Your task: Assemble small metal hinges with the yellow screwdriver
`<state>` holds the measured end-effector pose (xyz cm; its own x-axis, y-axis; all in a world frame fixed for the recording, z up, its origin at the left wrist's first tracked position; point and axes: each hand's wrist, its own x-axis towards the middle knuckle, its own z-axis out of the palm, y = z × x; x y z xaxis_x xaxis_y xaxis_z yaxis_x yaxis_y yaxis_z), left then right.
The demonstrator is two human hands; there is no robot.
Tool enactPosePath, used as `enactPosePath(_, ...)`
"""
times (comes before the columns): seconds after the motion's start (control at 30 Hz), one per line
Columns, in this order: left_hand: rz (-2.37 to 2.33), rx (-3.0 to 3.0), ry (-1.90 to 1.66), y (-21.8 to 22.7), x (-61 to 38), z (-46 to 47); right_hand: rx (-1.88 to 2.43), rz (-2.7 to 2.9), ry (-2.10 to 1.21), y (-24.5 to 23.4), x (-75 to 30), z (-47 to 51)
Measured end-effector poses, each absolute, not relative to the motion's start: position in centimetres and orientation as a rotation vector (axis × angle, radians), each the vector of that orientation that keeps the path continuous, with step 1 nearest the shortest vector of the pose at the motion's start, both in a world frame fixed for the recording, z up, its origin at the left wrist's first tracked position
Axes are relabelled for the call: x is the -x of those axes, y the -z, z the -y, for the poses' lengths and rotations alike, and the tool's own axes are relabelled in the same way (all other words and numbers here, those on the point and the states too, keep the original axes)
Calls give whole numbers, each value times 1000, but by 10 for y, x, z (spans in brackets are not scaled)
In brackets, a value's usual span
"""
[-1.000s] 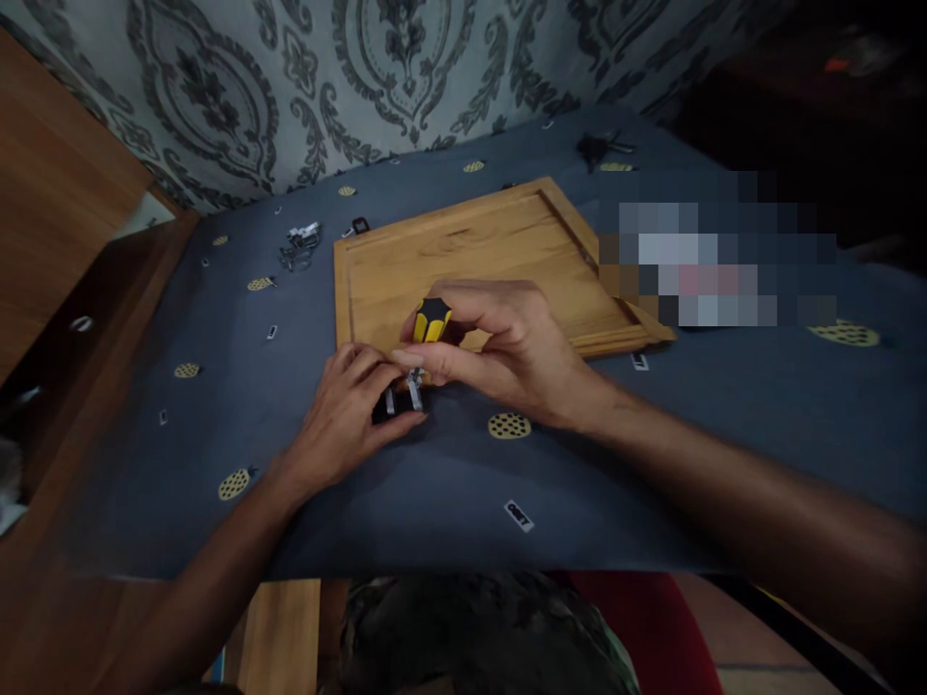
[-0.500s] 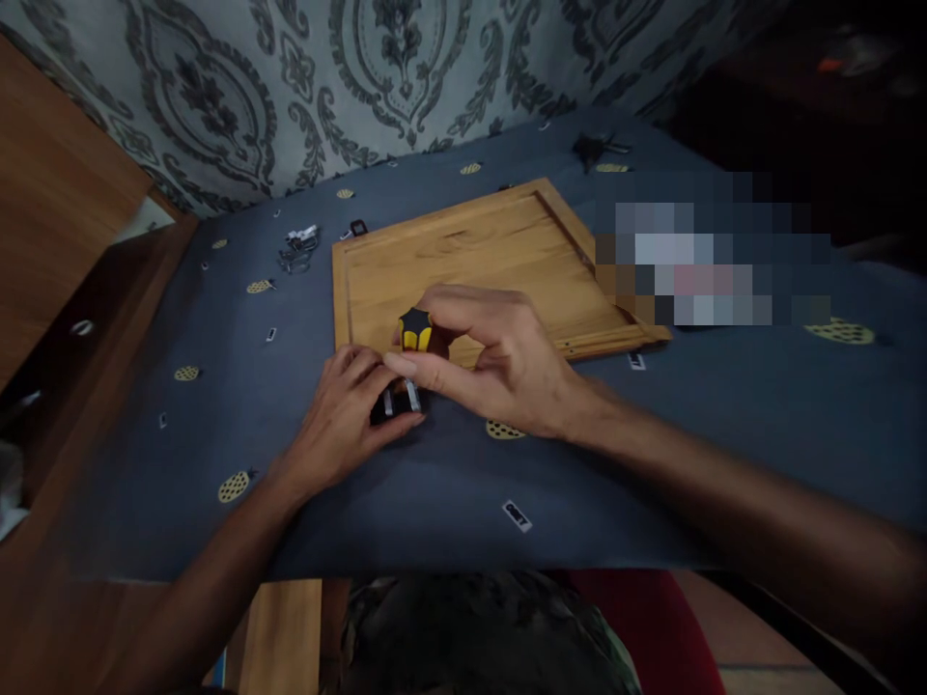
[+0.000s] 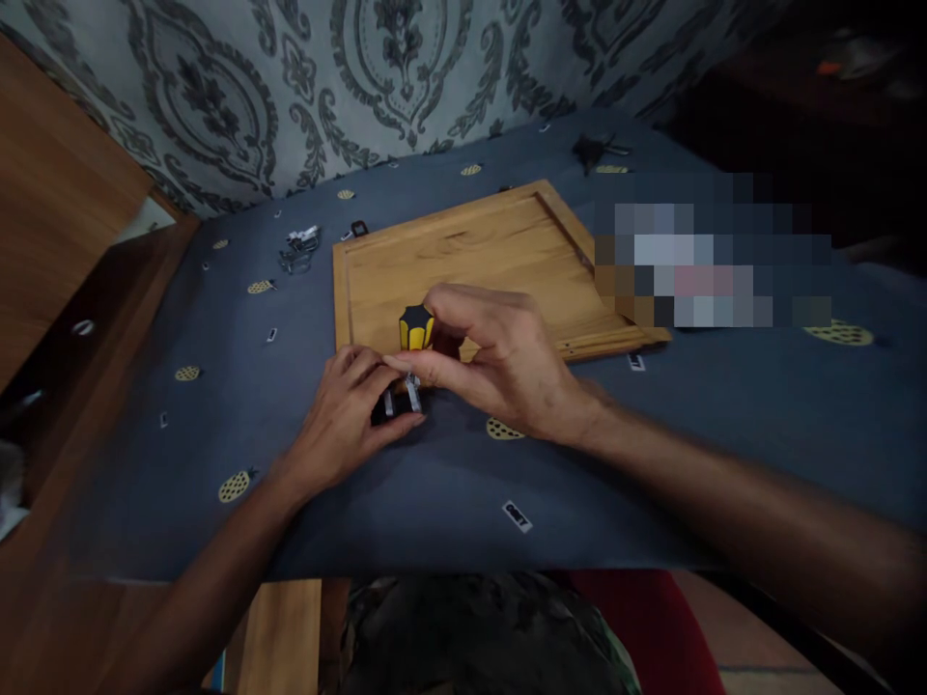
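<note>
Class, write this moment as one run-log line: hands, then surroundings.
left hand: at metal part | right hand: holding yellow-black handle | board: on cloth | loose metal: on cloth, left of board

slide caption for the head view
Right hand grips a yellow-black handle; left hand holds a metal fitting by a wooden panel.

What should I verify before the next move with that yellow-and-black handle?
1. Right hand gripping the yellow-and-black handle: ok.
2. Left hand holding the metal piece by the panel's near edge: ok.
3. Wooden panel lying on the blue cloth: ok.
4. Working end of the handle seated: cannot tell, hidden.
5. Loose metal parts apart from both hands: ok.
</note>
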<state>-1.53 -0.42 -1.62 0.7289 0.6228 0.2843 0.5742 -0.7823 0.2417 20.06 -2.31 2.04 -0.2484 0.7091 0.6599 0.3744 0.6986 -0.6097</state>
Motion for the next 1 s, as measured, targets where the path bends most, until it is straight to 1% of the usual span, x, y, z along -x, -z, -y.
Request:
enactPosePath(0.17,-965,-2779,-539,16,15,4,822,1811,-232,-15,-196,26)
enactPosePath(0.33,-956,-2785,-529,16,15,4,835,1772,-50,-23,-199,36)
enactPosePath(0.43,-966,-2779,-528,14,14,4,918,1639,-158,-28,-202,37)
enactPosePath(0.53,-982,-2764,-514,12,13,5,932,1618,-241,-25,-203,30)
enactPosePath(0.73,-956,-2769,-504,12,14,4,946,1695,-171,-16,-201,21)
enactPosePath(1.0,-950,-2752,-522,13,14,4,932,1744,-197,-12,-200,22)
